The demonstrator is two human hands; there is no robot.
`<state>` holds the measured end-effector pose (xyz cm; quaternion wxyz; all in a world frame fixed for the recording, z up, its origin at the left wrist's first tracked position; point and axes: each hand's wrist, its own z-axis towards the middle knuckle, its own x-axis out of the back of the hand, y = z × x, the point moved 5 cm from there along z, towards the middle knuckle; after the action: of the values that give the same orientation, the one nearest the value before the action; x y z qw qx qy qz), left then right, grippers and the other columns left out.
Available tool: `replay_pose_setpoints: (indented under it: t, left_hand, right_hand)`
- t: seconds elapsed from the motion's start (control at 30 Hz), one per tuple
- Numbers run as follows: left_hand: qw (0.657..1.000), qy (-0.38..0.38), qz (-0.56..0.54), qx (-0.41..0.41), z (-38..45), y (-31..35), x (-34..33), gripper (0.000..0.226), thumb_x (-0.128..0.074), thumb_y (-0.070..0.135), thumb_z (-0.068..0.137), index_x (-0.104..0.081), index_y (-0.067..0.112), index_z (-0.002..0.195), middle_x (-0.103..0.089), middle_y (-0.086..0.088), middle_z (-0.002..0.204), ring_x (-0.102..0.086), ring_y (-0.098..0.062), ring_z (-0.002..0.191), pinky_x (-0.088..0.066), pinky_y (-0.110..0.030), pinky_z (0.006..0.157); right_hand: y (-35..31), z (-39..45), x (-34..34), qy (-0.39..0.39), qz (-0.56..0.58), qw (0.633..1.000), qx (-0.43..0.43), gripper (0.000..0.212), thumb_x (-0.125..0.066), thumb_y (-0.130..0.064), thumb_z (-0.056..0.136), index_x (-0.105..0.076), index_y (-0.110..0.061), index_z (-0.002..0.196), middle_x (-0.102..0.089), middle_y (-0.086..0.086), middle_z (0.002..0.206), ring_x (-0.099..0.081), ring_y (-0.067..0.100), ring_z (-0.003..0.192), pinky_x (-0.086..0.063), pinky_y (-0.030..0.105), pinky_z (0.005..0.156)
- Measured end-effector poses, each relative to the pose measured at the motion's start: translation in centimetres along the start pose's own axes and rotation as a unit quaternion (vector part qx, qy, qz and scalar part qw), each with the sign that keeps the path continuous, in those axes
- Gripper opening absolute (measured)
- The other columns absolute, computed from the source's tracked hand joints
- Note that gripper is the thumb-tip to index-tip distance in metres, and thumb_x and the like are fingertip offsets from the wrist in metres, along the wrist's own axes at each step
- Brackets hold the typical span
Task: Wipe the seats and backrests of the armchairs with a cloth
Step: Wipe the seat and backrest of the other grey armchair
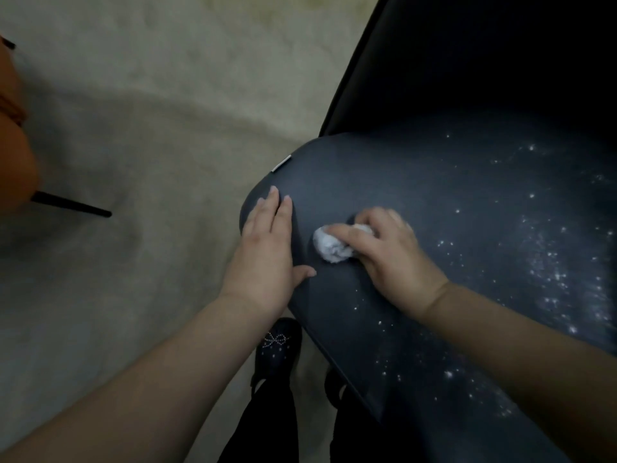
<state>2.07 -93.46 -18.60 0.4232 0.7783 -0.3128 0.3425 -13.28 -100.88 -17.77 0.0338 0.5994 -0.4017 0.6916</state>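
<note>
Head camera, looking steeply down.
One wide-angle view from the person's head, close above the dark armchair seat (pixel 450 202), taking in the floor (pixel 150 128) to the left.

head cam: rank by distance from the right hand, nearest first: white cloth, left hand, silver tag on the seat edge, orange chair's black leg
1. white cloth, gripped in the right hand
2. left hand, flat on the seat beside it
3. silver tag, seat's far-left edge
4. black leg, across the floor, far left

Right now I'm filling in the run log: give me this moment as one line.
step: wiping seat | right hand: grips cloth on dark seat | left hand: flat on seat edge | white specks: remain at right
</note>
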Motion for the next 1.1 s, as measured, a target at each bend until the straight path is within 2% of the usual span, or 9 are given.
replay_pose_setpoints:
  t: [0.17, 0.43, 0.57, 0.63, 0.77, 0.83, 0.93, 1.03, 1.1]
  left_hand:
    - [1.0, 0.012, 0.009, -0.003, -0.1, 0.3, -0.2, 0.107, -0.077, 0.037, 0.076, -0.006, 0.015, 0.153, 0.005, 0.002, 0.161, 0.004, -0.017, 0.147, 0.004, -0.02, 0.111]
    - [0.998, -0.01, 0.042, -0.05, -1.2, 1.5, -0.8, 0.104, -0.076, 0.039, 0.076, -0.011, 0.015, 0.153, 0.004, 0.002, 0.161, 0.005, -0.017, 0.147, 0.006, -0.018, 0.11]
    - [0.996, -0.005, 0.052, -0.066, -1.7, 2.3, -1.3, 0.104, -0.076, 0.042, 0.075, -0.012, 0.016, 0.153, 0.003, 0.004, 0.161, 0.005, -0.015, 0.147, 0.001, -0.022, 0.112]
    - [0.996, 0.002, 0.057, -0.065, -1.7, 2.6, -1.6, 0.104, -0.076, 0.043, 0.075, -0.012, 0.015, 0.153, 0.001, 0.003, 0.161, 0.004, -0.015, 0.147, 0.003, -0.022, 0.113]
    - [0.996, 0.017, 0.064, -0.055, -1.6, 2.7, -2.0, 0.105, -0.078, 0.041, 0.073, -0.015, 0.014, 0.153, -0.003, 0.0, 0.161, 0.001, -0.018, 0.147, 0.0, -0.025, 0.115]
    - [0.996, 0.017, 0.071, -0.058, -1.6, 2.6, -2.0, 0.105, -0.078, 0.041, 0.073, -0.016, 0.014, 0.153, -0.003, 0.0, 0.161, 0.0, -0.018, 0.147, 0.0, -0.025, 0.115]
    - [0.995, 0.014, 0.075, -0.063, -1.6, 2.7, -1.9, 0.105, -0.076, 0.043, 0.074, -0.014, 0.014, 0.153, -0.002, 0.001, 0.161, 0.002, -0.017, 0.147, 0.002, -0.023, 0.113]
    - [0.995, 0.015, 0.074, -0.068, -1.5, 2.7, -1.9, 0.104, -0.075, 0.045, 0.075, -0.012, 0.015, 0.153, 0.0, 0.001, 0.161, 0.003, -0.017, 0.147, 0.004, -0.022, 0.113]
    - [0.995, 0.015, 0.073, -0.066, -1.6, 2.7, -2.0, 0.104, -0.074, 0.045, 0.076, -0.011, 0.015, 0.153, 0.001, 0.001, 0.161, 0.003, -0.017, 0.147, 0.004, -0.023, 0.114]
  right_hand:
    - [4.1, 5.6, 2.2, 0.124, 0.01, 0.982, -0.142, 0.05, -0.054, 0.002, 0.084, -0.062, -0.02, 0.128, -0.05, 0.02, 0.104, -0.047, 0.039, 0.096, -0.043, 0.054, 0.085]
    - [1.0, -4.3, 1.3, 0.028, 0.02, 0.999, -0.033, 0.041, -0.047, -0.011, 0.089, -0.066, -0.024, 0.123, -0.051, 0.011, 0.095, -0.048, 0.03, 0.086, -0.045, 0.04, 0.077]
    - [5.3, -2.5, 4.5, 0.12, -0.013, 0.982, -0.146, 0.04, -0.051, -0.005, 0.09, -0.066, -0.023, 0.122, -0.046, 0.015, 0.096, -0.046, 0.033, 0.089, -0.045, 0.047, 0.079]
    - [6.4, -1.3, 5.1, 0.107, -0.031, 0.979, -0.173, 0.047, -0.059, -0.001, 0.086, -0.063, -0.025, 0.126, -0.048, 0.017, 0.102, -0.047, 0.037, 0.095, -0.043, 0.05, 0.086]
    - [5.2, -3.0, 5.0, 0.078, -0.046, 0.984, -0.154, 0.051, -0.065, -0.049, 0.079, -0.061, -0.032, 0.127, -0.047, 0.003, 0.1, -0.048, 0.024, 0.098, -0.029, 0.037, 0.089]
    - [4.9, -3.6, 5.2, 0.106, -0.045, 0.981, -0.156, 0.049, -0.062, -0.057, 0.077, -0.068, -0.031, 0.118, -0.049, 0.001, 0.097, -0.048, 0.022, 0.095, -0.026, 0.035, 0.09]
    - [5.3, -2.1, 5.7, 0.138, -0.046, 0.978, -0.148, 0.042, -0.07, -0.052, 0.075, -0.072, -0.024, 0.106, -0.052, 0.005, 0.102, -0.05, 0.024, 0.098, -0.03, 0.034, 0.09]
    - [5.0, -0.3, 4.8, 0.08, -0.024, 0.99, -0.113, 0.049, -0.073, -0.041, 0.079, -0.064, -0.019, 0.123, -0.055, 0.007, 0.111, -0.051, 0.029, 0.103, -0.044, 0.045, 0.09]
    - [4.4, -0.8, 3.8, 0.057, -0.028, 0.994, -0.091, 0.05, -0.071, -0.036, 0.083, -0.061, -0.021, 0.129, -0.057, 0.009, 0.111, -0.051, 0.031, 0.101, -0.045, 0.049, 0.088]
